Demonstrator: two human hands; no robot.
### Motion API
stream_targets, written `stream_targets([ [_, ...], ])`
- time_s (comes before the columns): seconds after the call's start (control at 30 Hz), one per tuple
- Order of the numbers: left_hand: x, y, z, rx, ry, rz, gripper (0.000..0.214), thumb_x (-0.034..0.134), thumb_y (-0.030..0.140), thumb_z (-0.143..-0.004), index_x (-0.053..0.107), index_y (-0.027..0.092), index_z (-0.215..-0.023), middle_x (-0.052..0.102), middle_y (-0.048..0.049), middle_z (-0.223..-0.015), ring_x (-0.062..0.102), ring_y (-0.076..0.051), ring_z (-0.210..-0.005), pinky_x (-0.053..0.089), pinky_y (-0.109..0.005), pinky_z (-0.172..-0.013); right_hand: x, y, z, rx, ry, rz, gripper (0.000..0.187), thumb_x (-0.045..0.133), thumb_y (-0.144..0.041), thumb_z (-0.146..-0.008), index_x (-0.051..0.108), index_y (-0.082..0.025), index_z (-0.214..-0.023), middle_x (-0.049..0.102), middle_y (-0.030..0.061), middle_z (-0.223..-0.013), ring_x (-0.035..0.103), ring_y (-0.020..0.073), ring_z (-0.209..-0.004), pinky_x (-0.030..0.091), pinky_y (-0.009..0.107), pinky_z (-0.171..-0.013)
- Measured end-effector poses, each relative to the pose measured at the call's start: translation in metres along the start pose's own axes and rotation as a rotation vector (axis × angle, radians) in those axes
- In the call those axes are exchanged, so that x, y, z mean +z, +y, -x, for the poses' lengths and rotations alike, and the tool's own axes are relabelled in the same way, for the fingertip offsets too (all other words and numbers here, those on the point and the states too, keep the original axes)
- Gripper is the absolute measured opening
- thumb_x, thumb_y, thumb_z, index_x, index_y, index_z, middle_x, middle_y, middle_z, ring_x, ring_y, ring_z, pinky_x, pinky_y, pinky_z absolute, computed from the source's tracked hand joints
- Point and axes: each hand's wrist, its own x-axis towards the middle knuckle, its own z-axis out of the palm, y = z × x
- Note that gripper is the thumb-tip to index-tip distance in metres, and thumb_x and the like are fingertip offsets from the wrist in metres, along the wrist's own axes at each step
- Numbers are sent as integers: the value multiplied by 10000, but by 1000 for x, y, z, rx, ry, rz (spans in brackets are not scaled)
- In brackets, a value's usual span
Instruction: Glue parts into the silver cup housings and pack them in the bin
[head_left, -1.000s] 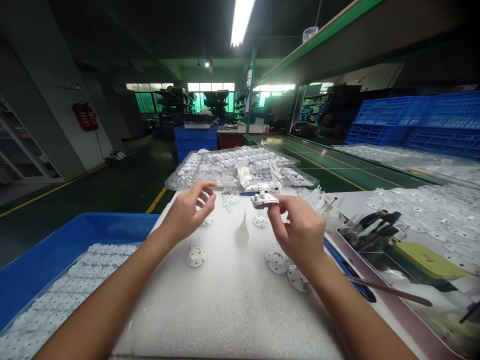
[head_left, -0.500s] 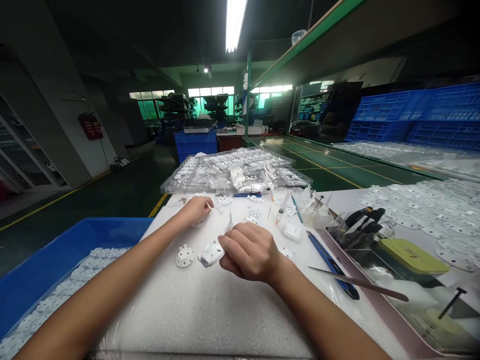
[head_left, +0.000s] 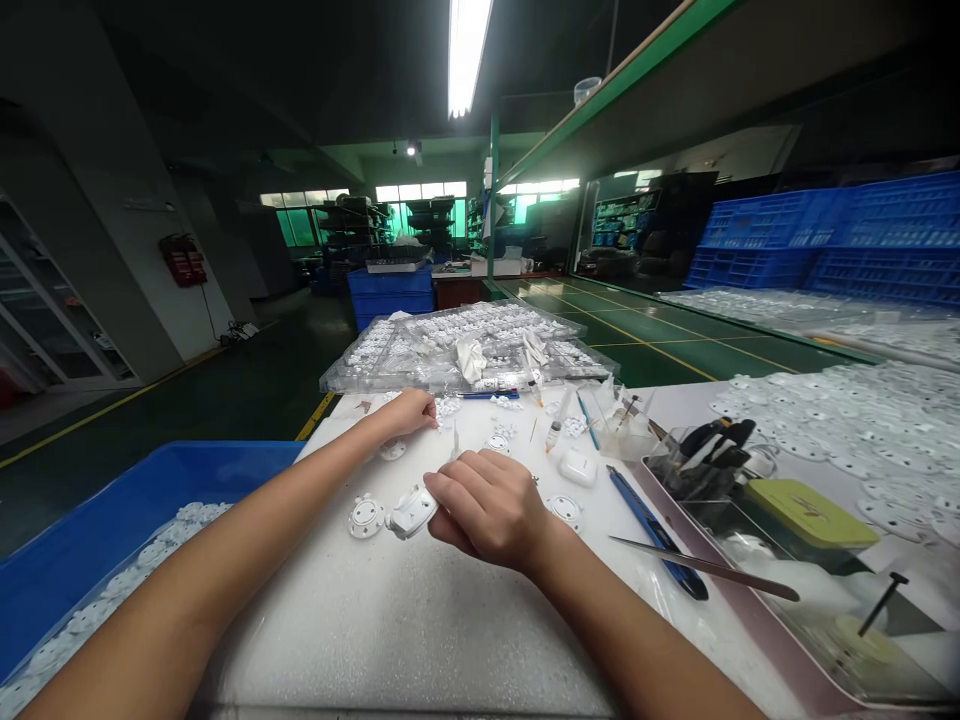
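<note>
My right hand (head_left: pixel 487 510) is closed around a white plastic part (head_left: pixel 411 512) with a raised, rounded body, holding it tilted above the white work surface (head_left: pixel 420 640). A thin translucent nozzle (head_left: pixel 455 437) rises behind that fist; whether the hand holds it I cannot tell. My left hand (head_left: pixel 411 412) reaches forward, thumb and fingers pinched together beside a pile of small white pieces (head_left: pixel 448 406). What is between those fingertips is too small to make out. Round white discs with holes lie around: one disc (head_left: pixel 367 515) left of the held part, another disc (head_left: pixel 564 512) by my right wrist.
Right of my hands lie a white case (head_left: pixel 577 467), a blue utility knife (head_left: pixel 651 525) and metal tweezers (head_left: pixel 705 567) by a tool tray (head_left: pixel 806 665). A blue bin (head_left: pixel 161 465) of white parts stands left. Stacked clear trays (head_left: pixel 360 375) are behind.
My left hand has moved slightly forward and right to the small white pieces, and its fingers have closed into a pinch. My right hand still holds the white plastic part.
</note>
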Motion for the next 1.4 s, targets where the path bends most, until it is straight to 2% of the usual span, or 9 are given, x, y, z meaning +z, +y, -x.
stream_targets([
  [0.23,5,1,-2,-3,65,44,104,632,218,-806,636,125,-759,629,-23,-754,585,-162,-772,474,-336,-769,-1,-1,0,13,-40,15,97,434,-136,-832,523,-161,-802,515,-5,-591,461,130,-550,307,281,-505],
  [0.37,11,-3,0,-33,168,195,54,611,126,-741,664,130,-740,672,-60,-805,611,-197,-819,473,-339,-811,-1,0,0,23,-47,12,110,431,-131,-830,537,-155,-815,528,-1,-600,459,131,-555,307,278,-512],
  [0.43,7,-5,3,-66,206,311,93,610,142,-736,677,124,-798,683,-74,-779,632,-207,-778,493,-338,-787,-1,0,0,43,-49,20,105,443,-127,-823,544,-153,-815,535,-1,-601,451,131,-553,303,278,-508],
  [0.53,-9,-5,15,-85,205,523,187,648,237,-751,676,110,-886,699,-91,-777,664,-215,-748,535,-346,-752,0,2,1,82,-56,70,94,464,-110,-807,540,-162,-792,530,-11,-589,418,121,-527,284,274,-494],
  [0.7,-45,9,52,-35,208,790,391,732,409,-722,687,127,-989,704,-123,-957,662,-244,-925,526,-376,-877,-3,6,-1,112,-27,109,68,512,-103,-801,538,-161,-778,544,-8,-590,477,122,-558,330,266,-519],
  [0.83,-66,31,87,36,167,981,332,753,383,-721,714,168,-972,702,-92,-928,659,-212,-908,517,-349,-898,-5,11,-2,168,-9,123,53,562,-97,-794,555,-146,-814,588,14,-634,529,133,-601,374,266,-552],
  [0.97,-74,54,113,156,121,927,201,734,326,-748,735,191,-897,689,-77,-900,647,-187,-833,541,-301,-783,-8,16,-4,163,13,186,109,594,-68,-765,551,-145,-829,598,13,-627,517,124,-565,366,258,-541],
  [1.1,-73,69,125,218,30,842,118,722,286,-758,741,205,-842,687,-57,-884,638,-179,-840,531,-265,-750,-10,18,-5,132,-9,223,125,609,-96,-774,543,-155,-862,619,11,-651,534,126,-580,373,260,-552],
  [1.4,-67,70,125,226,74,814,129,755,274,-721,732,194,-820,699,-40,-823,646,-169,-799,528,-237,-709,-8,19,-5,127,-47,253,121,623,-118,-784,540,-150,-867,623,12,-647,533,127,-578,364,263,-553],
])
